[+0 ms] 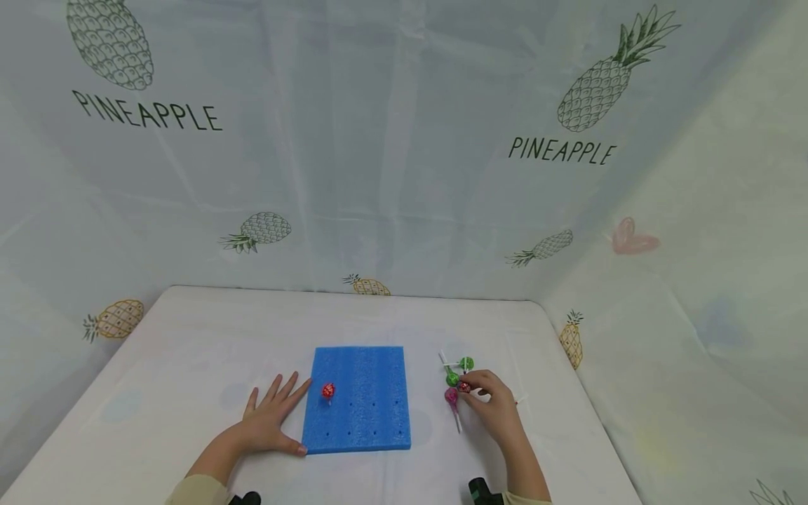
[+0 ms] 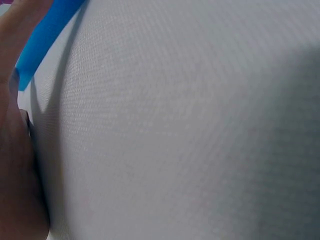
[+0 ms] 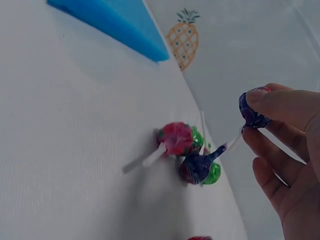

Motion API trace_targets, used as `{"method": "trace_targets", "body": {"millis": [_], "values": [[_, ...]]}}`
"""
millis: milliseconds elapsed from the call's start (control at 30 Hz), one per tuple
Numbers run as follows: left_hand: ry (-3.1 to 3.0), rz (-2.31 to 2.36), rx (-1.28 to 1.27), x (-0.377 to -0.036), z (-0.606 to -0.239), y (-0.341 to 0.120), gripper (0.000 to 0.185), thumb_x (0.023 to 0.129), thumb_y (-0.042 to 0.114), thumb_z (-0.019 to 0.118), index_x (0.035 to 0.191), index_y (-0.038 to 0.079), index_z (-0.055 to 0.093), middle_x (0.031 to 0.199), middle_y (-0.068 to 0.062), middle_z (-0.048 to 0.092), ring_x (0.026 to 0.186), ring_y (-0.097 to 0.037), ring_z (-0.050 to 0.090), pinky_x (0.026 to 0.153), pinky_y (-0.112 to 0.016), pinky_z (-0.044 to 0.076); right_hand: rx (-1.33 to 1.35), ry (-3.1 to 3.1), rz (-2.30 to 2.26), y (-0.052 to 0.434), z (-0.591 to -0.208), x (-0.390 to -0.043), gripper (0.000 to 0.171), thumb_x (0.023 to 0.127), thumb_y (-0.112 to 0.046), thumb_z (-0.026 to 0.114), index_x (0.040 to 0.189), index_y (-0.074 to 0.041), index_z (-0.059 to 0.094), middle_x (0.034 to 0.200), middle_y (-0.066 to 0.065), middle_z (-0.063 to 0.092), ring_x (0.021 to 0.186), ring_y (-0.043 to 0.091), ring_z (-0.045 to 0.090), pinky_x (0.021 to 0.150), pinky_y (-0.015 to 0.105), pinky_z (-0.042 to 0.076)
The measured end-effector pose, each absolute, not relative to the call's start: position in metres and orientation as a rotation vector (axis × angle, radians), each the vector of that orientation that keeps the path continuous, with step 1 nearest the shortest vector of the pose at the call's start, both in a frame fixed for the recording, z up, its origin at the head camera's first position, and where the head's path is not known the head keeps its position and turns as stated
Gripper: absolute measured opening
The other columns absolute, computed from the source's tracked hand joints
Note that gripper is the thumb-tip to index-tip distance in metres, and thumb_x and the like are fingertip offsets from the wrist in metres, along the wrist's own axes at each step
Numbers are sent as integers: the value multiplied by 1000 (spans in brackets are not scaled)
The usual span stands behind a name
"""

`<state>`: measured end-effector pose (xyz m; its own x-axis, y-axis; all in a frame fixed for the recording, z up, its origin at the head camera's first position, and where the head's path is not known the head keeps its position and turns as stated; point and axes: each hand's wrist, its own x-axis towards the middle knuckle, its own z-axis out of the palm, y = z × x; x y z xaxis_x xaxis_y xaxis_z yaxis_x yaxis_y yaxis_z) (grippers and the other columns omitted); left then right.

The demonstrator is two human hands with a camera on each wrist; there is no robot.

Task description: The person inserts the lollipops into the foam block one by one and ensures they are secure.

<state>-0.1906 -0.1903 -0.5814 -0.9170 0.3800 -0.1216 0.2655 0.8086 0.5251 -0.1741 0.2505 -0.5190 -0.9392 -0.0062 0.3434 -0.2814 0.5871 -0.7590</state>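
Your left hand (image 1: 268, 421) is lying flat on the white table (image 1: 189, 337), fingers spread and straight, its fingertips touching the left edge of the blue foam block (image 1: 360, 400) and steadying it. One red lollipop (image 1: 328, 391) is already standing in the foam near that edge.

Your right hand (image 1: 495, 407) is pinching a dark purple lollipop (image 3: 252, 111) by its wrapped head between thumb and forefinger, stick (image 3: 231, 143) pointing down toward the loose pile (image 3: 190, 155) just beside the foam's right side (pink, green and purple ones lying crossed over each other).

Here is where it could go wrong, as I judge it. You are holding the head, not the stick, so the slick wrapper could slip or twist in the pinch and the lollipop could drop back into the pile. The stick is hanging close to the others, so lifting at a slant could be snagging one and scattering them toward the table edge. The foam's holes (image 1: 374, 419) are small; coming in tilted could be bending the stick or shoving the block, unless your left hand is pressing firmly.
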Motion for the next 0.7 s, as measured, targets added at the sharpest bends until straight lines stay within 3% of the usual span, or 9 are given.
{"method": "trace_targets", "body": {"millis": [333, 500, 700], "values": [[2794, 773, 517, -191, -584, -191, 125, 51, 73, 79, 155, 31, 23, 160, -20, 14, 143, -49, -2, 99, -59, -28, 293, -2468, 1416, 227, -508, -173, 27, 77, 1, 80, 100, -13, 74, 96, -6, 66, 85, 16, 61, 76, 38, 52], [2786, 768, 503, -190, -580, -190, 125, 51, 73, 79, 154, 25, 26, 160, -19, 13, 143, -49, -3, 99, -58, -29, 289, -2495, 1444, 214, -503, -172, 29, 81, -2, 78, 103, -20, 74, 99, -8, 65, 87, 15, 59, 77, 38, 53], [2755, 771, 486, -187, -569, -187, 125, 52, 71, 81, 154, 19, 29, 160, -20, 12, 143, -49, -4, 99, -62, -27, 337, -2498, 1493, 199, -501, -174, 26, 83, -4, 77, 105, -16, 73, 99, -9, 66, 90, 14, 61, 81, 44, 54]]}}
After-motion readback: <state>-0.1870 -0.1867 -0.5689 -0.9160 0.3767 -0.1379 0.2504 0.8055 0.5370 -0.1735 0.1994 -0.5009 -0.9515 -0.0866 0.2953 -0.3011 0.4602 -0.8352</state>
